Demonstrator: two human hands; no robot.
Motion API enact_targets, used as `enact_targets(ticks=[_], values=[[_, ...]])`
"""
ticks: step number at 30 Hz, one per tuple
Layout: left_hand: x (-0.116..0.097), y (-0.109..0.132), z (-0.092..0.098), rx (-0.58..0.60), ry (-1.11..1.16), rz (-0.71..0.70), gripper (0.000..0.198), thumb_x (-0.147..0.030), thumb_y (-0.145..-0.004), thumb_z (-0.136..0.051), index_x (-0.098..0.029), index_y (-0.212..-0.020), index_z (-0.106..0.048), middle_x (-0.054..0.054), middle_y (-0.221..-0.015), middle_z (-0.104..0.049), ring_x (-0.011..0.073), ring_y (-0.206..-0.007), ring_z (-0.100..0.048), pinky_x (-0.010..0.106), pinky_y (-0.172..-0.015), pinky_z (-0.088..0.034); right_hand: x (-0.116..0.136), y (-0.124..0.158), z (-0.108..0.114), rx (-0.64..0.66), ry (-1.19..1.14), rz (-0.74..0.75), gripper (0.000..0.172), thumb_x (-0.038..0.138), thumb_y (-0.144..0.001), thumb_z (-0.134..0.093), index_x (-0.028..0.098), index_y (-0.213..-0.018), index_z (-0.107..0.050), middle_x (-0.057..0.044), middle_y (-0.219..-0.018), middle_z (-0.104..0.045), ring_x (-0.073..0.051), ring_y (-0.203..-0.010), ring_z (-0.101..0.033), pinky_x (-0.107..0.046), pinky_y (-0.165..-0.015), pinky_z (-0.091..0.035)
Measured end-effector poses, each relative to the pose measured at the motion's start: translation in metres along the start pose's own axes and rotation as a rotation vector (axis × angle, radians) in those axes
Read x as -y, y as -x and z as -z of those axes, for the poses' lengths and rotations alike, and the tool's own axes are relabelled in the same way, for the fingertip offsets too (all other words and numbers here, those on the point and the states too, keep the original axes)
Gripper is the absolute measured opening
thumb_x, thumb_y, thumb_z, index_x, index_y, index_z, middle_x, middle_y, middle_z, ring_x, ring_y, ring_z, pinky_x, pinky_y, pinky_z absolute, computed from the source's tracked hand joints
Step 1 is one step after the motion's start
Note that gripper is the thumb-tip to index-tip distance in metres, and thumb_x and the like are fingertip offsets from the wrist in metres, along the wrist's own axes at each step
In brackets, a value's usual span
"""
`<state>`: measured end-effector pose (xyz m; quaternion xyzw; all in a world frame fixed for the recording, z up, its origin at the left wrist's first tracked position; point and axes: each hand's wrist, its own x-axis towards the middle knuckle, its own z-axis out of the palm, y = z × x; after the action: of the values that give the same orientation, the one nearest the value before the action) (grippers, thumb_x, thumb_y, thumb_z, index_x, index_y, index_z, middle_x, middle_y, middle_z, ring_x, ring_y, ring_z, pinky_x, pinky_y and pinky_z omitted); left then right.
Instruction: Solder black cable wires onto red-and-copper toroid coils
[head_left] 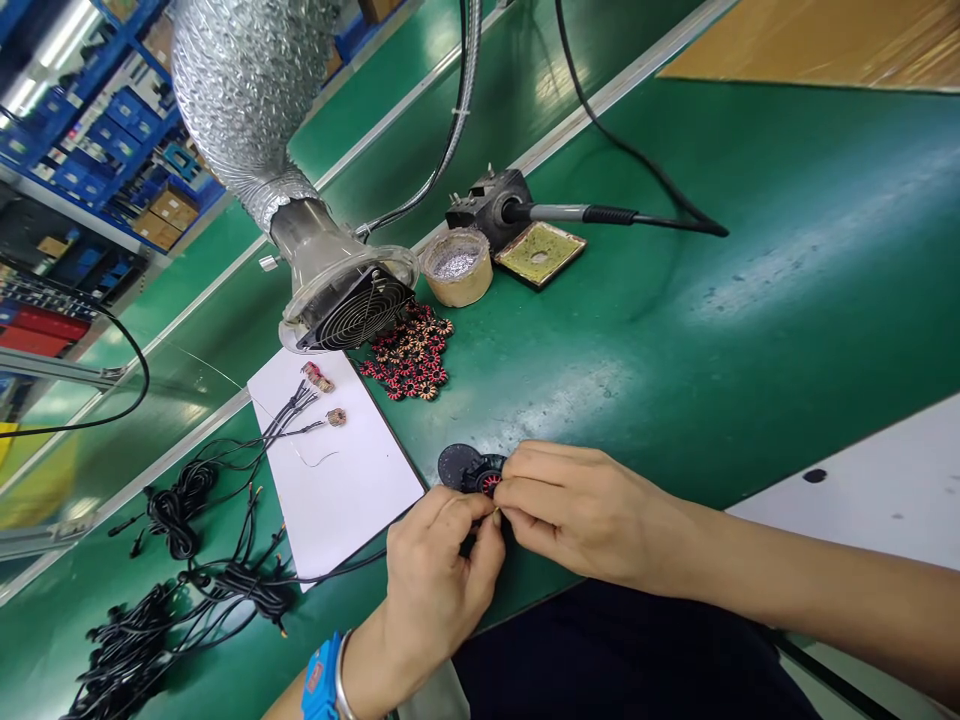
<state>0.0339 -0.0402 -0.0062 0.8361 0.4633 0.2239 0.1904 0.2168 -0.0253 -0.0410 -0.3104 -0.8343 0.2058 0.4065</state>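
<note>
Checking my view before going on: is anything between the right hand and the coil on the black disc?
Nothing visible: the right hand is at the coil; the left hand sits beside it, not between.

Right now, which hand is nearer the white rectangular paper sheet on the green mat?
Left. The left hand sits just off the sheet's near corner, beside the white rectangular paper sheet. The right hand lies farther away, beyond the left hand, its fingers reaching toward the left hand.

Red-and-black banded toroid coils [409,352] on a green mat [750,300].
</note>
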Motion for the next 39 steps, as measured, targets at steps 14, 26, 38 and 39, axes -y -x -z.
enact_targets(ticks=[14,26,38,39], values=[[-0.001,-0.001,-0.001,-0.005,-0.020,-0.006,0.011,-0.010,-0.085,-0.057,-0.016,-0.088,-0.066,0.002,-0.073,-0.066,0.0122,-0.064,-0.061,0.022,-0.060,-0.049,0.004,0.002,-0.016,-0.161,0.046,-0.034,0.029,0.003,-0.085,-0.040,0.016,-0.064,-0.054,-0.003,-0.064,-0.049,-0.016,-0.063,-0.042,-0.029,-0.060,-0.042],[-0.001,-0.001,0.001,-0.006,-0.004,0.053,0.009,-0.011,-0.084,-0.059,-0.016,-0.084,-0.066,0.002,-0.071,-0.065,0.0117,-0.062,-0.059,0.022,-0.058,-0.047,0.004,0.002,-0.011,-0.234,-0.019,-0.120,0.019,0.004,-0.083,-0.046,0.015,-0.075,-0.058,-0.004,-0.068,-0.055,-0.017,-0.067,-0.050,-0.030,-0.063,-0.044],[-0.003,-0.003,0.002,0.013,0.035,0.107,0.011,-0.013,-0.085,-0.056,-0.017,-0.083,-0.067,0.001,-0.070,-0.064,0.0117,-0.063,-0.059,0.022,-0.059,-0.046,0.016,0.009,-0.014,-0.143,0.208,-0.149,0.024,0.009,-0.090,-0.047,0.016,-0.070,-0.059,-0.004,-0.066,-0.049,-0.018,-0.065,-0.045,-0.033,-0.063,-0.042],[-0.003,-0.003,0.003,0.017,0.042,0.110,0.011,-0.013,-0.085,-0.056,-0.017,-0.083,-0.067,0.001,-0.071,-0.064,0.0118,-0.063,-0.059,0.022,-0.059,-0.046,0.016,0.009,-0.015,-0.132,0.209,-0.153,0.025,0.009,-0.090,-0.046,0.016,-0.070,-0.059,-0.004,-0.066,-0.049,-0.018,-0.065,-0.046,-0.033,-0.064,-0.043]])
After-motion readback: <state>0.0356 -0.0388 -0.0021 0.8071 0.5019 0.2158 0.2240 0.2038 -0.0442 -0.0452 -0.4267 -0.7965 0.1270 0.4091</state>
